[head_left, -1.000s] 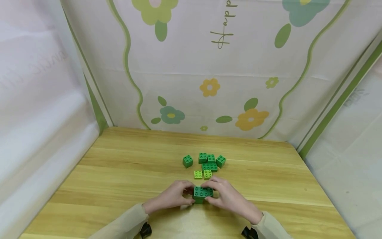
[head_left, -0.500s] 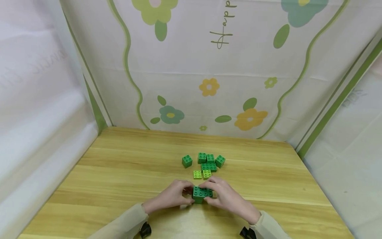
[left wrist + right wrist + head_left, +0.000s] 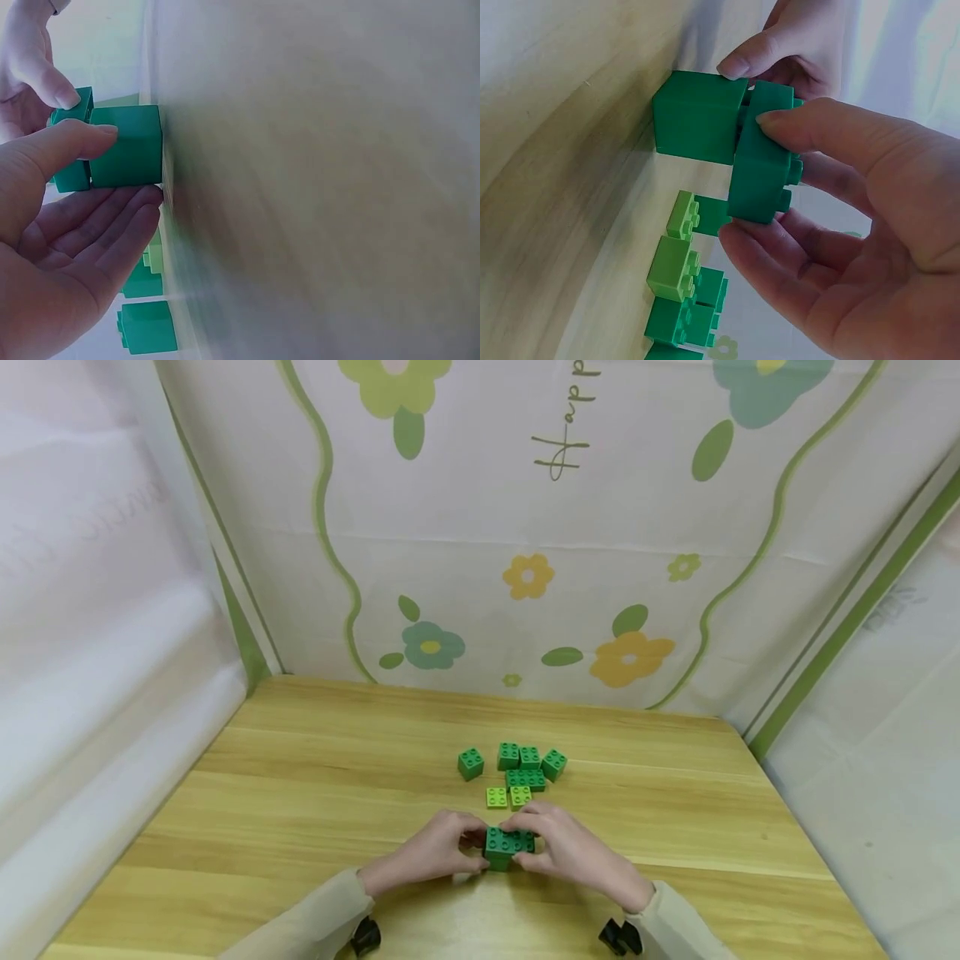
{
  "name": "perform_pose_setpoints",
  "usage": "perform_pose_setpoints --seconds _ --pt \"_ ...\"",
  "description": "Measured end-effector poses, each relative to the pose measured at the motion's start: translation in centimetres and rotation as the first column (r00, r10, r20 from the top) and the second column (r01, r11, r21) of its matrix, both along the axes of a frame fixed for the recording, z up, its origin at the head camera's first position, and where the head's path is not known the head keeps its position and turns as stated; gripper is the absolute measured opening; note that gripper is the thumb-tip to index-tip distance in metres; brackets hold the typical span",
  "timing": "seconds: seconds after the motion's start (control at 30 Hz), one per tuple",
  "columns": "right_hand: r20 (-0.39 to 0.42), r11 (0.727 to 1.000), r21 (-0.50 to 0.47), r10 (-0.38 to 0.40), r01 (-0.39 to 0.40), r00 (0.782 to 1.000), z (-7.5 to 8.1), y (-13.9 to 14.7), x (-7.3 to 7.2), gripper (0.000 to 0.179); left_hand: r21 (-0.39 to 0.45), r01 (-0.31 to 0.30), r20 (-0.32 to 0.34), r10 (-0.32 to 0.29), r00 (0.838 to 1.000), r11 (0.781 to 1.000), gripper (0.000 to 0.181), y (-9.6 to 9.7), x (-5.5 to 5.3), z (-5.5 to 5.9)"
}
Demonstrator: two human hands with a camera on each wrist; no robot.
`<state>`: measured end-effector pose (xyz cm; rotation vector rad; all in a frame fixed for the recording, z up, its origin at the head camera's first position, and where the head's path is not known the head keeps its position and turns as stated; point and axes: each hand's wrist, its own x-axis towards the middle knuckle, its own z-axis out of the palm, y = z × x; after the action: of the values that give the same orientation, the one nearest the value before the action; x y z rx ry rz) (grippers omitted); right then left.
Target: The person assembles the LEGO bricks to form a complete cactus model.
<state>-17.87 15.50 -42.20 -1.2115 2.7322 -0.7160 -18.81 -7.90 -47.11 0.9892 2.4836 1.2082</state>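
Observation:
In the head view both hands meet over two stacked green toy bricks near the front of the wooden table. The lower one, a tall block [image 3: 131, 150], stands on the tabletop between the thumb and fingers of my left hand [image 3: 441, 847]. Across its top lies a long studded brick [image 3: 759, 176], overhanging toward the right. My right hand [image 3: 566, 847] pinches this upper brick, thumb on one long side and fingers on the other. A narrow gap with studs showing separates the two bricks in the right wrist view, so the upper one sits slightly raised.
Beyond the hands lie two lime green bricks [image 3: 497, 797] and a long green brick [image 3: 525, 779]. Several small green bricks, one of them a separate block [image 3: 470, 764] at the left, sit farther back. A printed white curtain [image 3: 450, 527] encloses the table [image 3: 337, 735].

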Motion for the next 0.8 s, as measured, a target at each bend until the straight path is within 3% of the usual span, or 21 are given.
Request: perform_pose_setpoints --seconds 0.4,0.8 --pt "-0.143 1.000 -0.017 -0.027 0.025 0.989 -0.68 -0.36 0.46 0.033 0.010 -0.014 0.027 0.014 1.000 1.000 0.029 -0.05 -0.12 0.05" --pt "-0.091 1.000 -0.019 -0.003 0.002 0.996 -0.55 -0.14 0.34 0.032 0.011 -0.018 0.066 0.017 0.998 1.000 0.030 0.13 -0.23 -0.09"
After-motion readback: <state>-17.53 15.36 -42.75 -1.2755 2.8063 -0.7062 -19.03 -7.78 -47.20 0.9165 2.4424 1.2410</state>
